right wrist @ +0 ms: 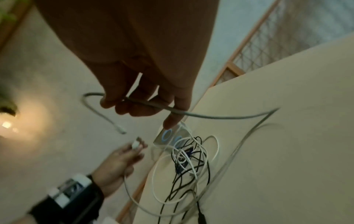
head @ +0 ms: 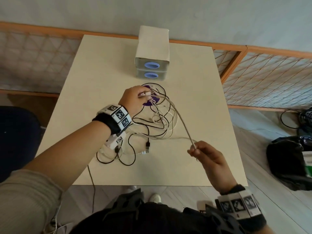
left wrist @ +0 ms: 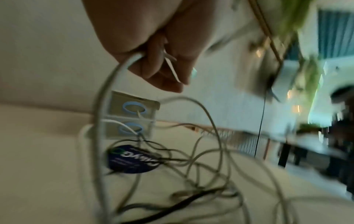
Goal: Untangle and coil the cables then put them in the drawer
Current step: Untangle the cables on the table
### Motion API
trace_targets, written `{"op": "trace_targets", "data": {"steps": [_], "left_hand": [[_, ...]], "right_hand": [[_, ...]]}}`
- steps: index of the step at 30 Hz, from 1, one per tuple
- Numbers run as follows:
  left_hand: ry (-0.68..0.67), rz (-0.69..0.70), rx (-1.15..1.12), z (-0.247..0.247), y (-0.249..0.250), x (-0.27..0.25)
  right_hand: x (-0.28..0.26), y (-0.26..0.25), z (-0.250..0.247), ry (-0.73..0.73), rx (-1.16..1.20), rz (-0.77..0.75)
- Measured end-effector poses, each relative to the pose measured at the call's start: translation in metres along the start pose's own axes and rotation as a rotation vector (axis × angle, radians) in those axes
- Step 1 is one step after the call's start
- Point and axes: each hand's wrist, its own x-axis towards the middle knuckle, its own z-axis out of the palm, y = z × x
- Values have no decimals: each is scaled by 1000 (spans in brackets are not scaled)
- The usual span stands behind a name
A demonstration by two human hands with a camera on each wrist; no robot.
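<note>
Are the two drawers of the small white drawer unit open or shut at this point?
Both shut: the top drawer and bottom drawer fronts sit flush with the white drawer unit.

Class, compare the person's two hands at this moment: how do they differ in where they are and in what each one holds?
The left hand is far out over the tangle, near the drawer unit; the right hand is near the table's front edge. The left hand pinches a white plug end; the right hand grips the grey cable along its length. Both are closed on cables.
</note>
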Motion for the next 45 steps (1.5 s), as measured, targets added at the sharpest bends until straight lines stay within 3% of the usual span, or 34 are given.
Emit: {"op": "trace_targets", "data": {"steps": [2,4,7,10,11,15,17,20,23,28,35,41,45], "left_hand": [[35,-54,-8,-8,-2,-2],[70,-105,-97,-17,5,-7],[69,-139,-378,-22,30,-29],[-66,-210,-563,-19,44,-57],[-113,-237,-585,-17,45,-67],[-234,-305,-635,-6,43,-110],[-261,-342,-694,2,40,-132],[-256,-373,-758,12,38,-163],[-193,-385,-740,18,35,-188],[-137,-416,-744,23,30,-206],[-118,-390,-847,27,27,-205],[-99,-374,-820,14,17,-199],[-112,-323,-584,3,1,-201]], "right_hand": [[-12,1,-13,-76,-27,-15],[-21,11,-21,-175,-172,75],[-35,48,-27,-365,-618,261],[-42,80,-29,-549,-1057,360],[-38,84,-30,-491,-1089,340],[5,84,-34,-24,-1090,98],[26,86,-30,-48,-1209,112],[38,94,-18,-211,-1354,227],[23,106,1,-256,-1325,175],[-30,117,40,-731,-1125,249],[30,97,68,-394,-1051,113],[64,107,100,-425,-1156,173],[51,108,107,-361,-1190,134]]}}
